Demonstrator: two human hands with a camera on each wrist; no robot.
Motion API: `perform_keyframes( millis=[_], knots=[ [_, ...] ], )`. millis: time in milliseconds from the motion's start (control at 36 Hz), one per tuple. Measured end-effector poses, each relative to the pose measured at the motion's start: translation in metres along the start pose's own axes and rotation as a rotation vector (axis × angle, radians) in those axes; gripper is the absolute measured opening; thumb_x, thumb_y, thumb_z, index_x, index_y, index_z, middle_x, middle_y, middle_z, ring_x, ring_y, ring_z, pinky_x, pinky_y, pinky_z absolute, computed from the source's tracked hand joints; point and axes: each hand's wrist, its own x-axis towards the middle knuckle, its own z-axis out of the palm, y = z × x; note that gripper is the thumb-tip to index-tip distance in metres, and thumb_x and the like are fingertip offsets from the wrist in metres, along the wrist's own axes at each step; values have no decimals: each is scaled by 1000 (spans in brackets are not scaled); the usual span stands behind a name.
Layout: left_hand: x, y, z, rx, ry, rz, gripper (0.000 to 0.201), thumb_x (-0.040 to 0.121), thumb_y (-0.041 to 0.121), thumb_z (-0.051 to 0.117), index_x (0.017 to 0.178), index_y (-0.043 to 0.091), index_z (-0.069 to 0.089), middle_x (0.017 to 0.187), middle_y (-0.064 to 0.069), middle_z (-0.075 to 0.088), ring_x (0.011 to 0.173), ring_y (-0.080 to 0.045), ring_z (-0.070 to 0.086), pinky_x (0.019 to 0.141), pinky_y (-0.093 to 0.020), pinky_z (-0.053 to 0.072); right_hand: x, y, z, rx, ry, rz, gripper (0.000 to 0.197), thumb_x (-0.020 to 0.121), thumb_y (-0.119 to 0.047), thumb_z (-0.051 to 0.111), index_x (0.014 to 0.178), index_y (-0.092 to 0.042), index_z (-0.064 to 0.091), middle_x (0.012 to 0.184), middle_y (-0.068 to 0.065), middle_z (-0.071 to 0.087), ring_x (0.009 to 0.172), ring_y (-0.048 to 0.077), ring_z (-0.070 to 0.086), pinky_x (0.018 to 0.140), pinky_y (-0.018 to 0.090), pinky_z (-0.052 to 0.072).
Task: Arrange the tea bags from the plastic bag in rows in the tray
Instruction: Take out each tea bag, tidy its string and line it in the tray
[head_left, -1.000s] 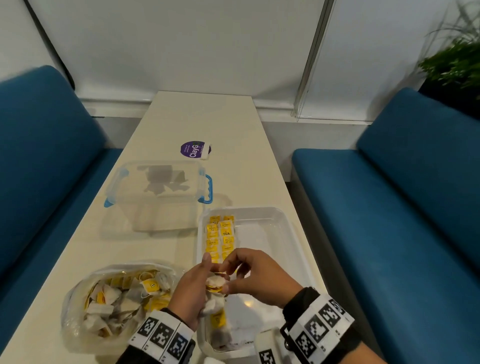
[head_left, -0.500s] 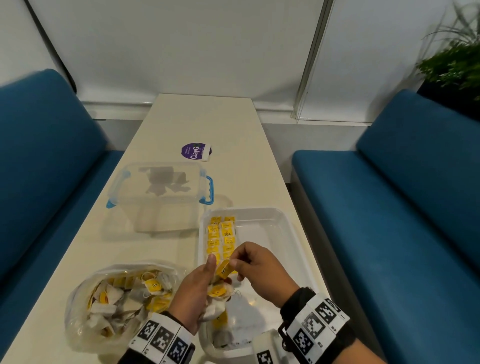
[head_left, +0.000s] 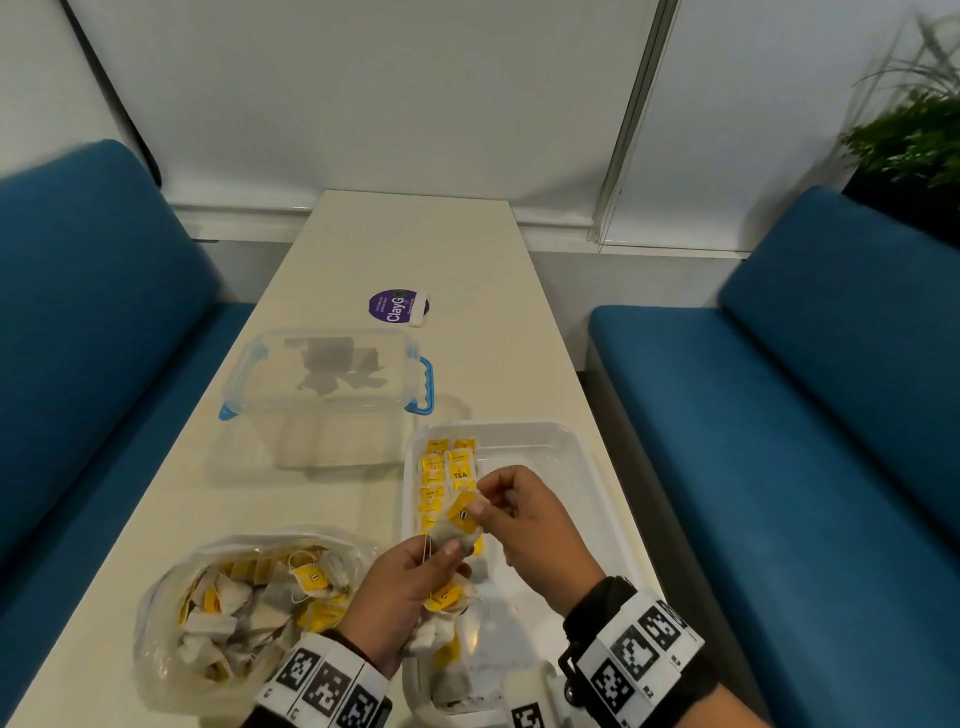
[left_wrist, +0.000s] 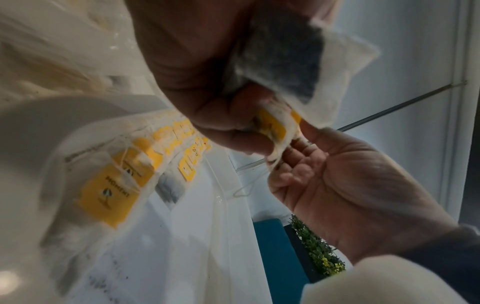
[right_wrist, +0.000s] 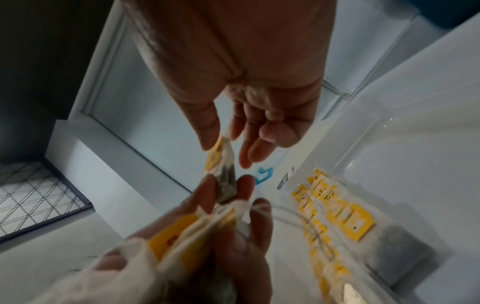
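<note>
A white tray (head_left: 576, 447) lies on the table with two rows of yellow-tagged tea bags (head_left: 445, 475) along its left side. The clear plastic bag (head_left: 171, 623) of loose tea bags sits to its left. Above the tray's near end, my left hand (head_left: 441, 551) grips a bunch of tea bags (head_left: 441, 603) with strings hanging down. My right hand (head_left: 483, 506) pinches the top of one tea bag (head_left: 460, 522) by its yellow tag, and its lower end is still between my left fingers (right_wrist: 207, 193). In the left wrist view that tea bag (left_wrist: 298, 61) sticks out past my left hand.
A clear lidded box (head_left: 327, 384) with blue clips stands behind the plastic bag. A purple round label (head_left: 397, 306) lies farther back. Blue sofas flank the narrow table (head_left: 415, 244), and a plant (head_left: 914, 135) is at the far right. More tea bags (head_left: 452, 686) lie at the tray's near end.
My right hand has drawn one tea bag up and away from the bunch in my left hand. A second ago both hands were pressed together over the bunch.
</note>
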Motion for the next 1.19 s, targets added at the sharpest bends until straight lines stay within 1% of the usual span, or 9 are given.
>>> perform_keyframes(
  millis=[83,278,472,556,639,778,917,1028,1194],
  knots=[
    [3,-1,-1,-11,3,11,29,75,19,71,91,-4,66,68,-11,62,52,-14,55,47,-22,44,-1,5,3,8,-20,73,28,85,-23,68,107,-18,52,89,4,58,78,12,56,52,11,38],
    [4,-4,-2,22,53,8,25,73,19,65,84,-4,65,69,-10,65,55,-18,57,51,-24,46,-2,4,-1,87,60,4,14,88,-10,63,75,-11,59,65,-2,56,47,-3,49,47,9,36],
    [8,-3,-11,81,137,85,12,81,5,66,93,4,67,88,-13,68,74,-19,60,66,-28,49,1,6,-7,116,139,-49,15,91,-9,57,77,-14,59,70,-1,59,55,0,52,58,16,45],
    [7,-2,-11,152,137,95,24,74,13,77,96,9,68,91,-13,66,62,-15,59,51,-24,47,-2,7,-5,82,78,-28,16,89,-7,61,74,-14,59,65,-1,58,51,2,50,55,17,45],
    [4,-1,-6,132,91,64,34,64,13,78,95,2,65,72,-10,60,35,-5,46,32,-14,34,-4,9,0,4,34,-20,15,86,-10,66,74,-19,62,68,2,59,60,9,53,60,22,48],
    [1,-4,-3,128,55,65,20,68,9,75,80,0,62,55,-5,56,30,-6,41,29,-15,31,-8,9,3,12,10,-29,12,83,-11,69,82,-22,64,71,0,58,65,10,54,66,22,49],
    [5,-8,-9,93,118,70,6,79,1,66,84,0,63,66,-14,60,46,-16,47,42,-18,35,-15,17,1,25,16,4,28,76,-11,76,98,-23,63,77,-3,59,70,10,52,62,19,46],
    [4,-7,-8,92,105,73,8,81,-7,62,88,-4,62,69,-16,63,41,-13,51,36,-17,37,-21,21,2,127,-2,37,26,73,0,76,87,-14,59,71,6,57,56,9,52,46,14,40],
    [5,-10,-9,108,138,53,15,84,-6,60,97,1,62,78,-16,62,45,-13,53,34,-18,37,-19,32,1,109,129,75,24,73,5,73,74,-10,54,66,6,56,57,19,51,43,26,42]
  ],
)
